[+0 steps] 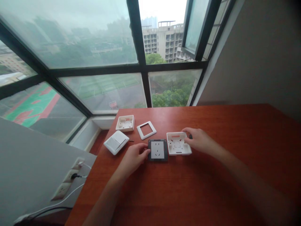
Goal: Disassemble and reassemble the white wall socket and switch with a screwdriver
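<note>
The left hand [136, 153] is positioned at the left edge of a five-hole socket module [157, 150]. Its thumb and index finger meet that edge; whether the fingers grip the module or only touch it cannot be told. The module lies on the worktop [188, 194], face up, with a white face plate inside a dark grey surround.

The right hand [197, 139] is at the upper right corner of a white mounting box [179, 147]. Its fingers are closed on that corner, with the thumb on the inner side and the index finger over the far rim. A small dark item [190, 137] shows between thumb and index finger; its identity cannot be determined. The mounting box sits just beside the module, on its right, with its open side facing up.

Beyond the left hand, a white rocker switch [116, 142] lies face up near the left edge of the worktop. A small screw [131, 141] lies just to its right. A second, open mounting box [125, 124] stands near the far left corner. A square white cover frame [149, 135] lies flat to the right of that box, beyond the module.

Wall outlets [62, 190] are fitted at lower left; a black plug [74, 176] is inserted.
</note>
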`<state>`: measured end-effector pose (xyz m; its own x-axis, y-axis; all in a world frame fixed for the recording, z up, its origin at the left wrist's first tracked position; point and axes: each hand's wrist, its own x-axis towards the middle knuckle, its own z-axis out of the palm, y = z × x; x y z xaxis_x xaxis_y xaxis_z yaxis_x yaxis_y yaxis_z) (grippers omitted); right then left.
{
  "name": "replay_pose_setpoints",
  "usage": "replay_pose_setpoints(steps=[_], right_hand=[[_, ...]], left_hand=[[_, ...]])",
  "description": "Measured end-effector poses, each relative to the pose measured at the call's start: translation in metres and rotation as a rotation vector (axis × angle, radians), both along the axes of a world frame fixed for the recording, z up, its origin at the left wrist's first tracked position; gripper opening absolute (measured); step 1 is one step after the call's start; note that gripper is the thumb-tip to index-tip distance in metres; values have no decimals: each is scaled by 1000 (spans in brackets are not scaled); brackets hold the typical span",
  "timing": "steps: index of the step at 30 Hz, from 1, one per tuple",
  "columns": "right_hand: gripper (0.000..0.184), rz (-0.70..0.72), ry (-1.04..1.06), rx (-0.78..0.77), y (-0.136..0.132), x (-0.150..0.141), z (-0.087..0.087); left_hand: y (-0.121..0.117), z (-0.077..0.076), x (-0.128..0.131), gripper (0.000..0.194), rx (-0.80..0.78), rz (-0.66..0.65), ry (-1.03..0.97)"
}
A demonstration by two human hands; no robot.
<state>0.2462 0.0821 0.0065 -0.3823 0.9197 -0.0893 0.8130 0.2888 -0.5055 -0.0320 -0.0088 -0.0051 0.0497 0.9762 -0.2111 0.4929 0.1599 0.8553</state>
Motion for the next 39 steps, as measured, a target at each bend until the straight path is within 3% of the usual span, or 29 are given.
replay_pose_setpoints(steps=[7,13,24,30,34,39], right_hand=[[34,-78,77,38,33,-17,4],[35,-121,127,63,73,-56,12],[25,-59,111,-166,122,-149,-7],[33,-45,67,-108,123,-165,-10],[34,-30,56,-20,112,-154,-9],[32,70,36,14,89,-136,-12]], left_hand=[[1,1,-8,29,190,64,119],[3,-6,-15,30,203,89,90],[1,-8,-8,37,268,85,238],[-11,3,-33,8,345,107,463],[-17,-3,-40,8,387,50,598],[-18,-11,-34,11,416,33,621]])
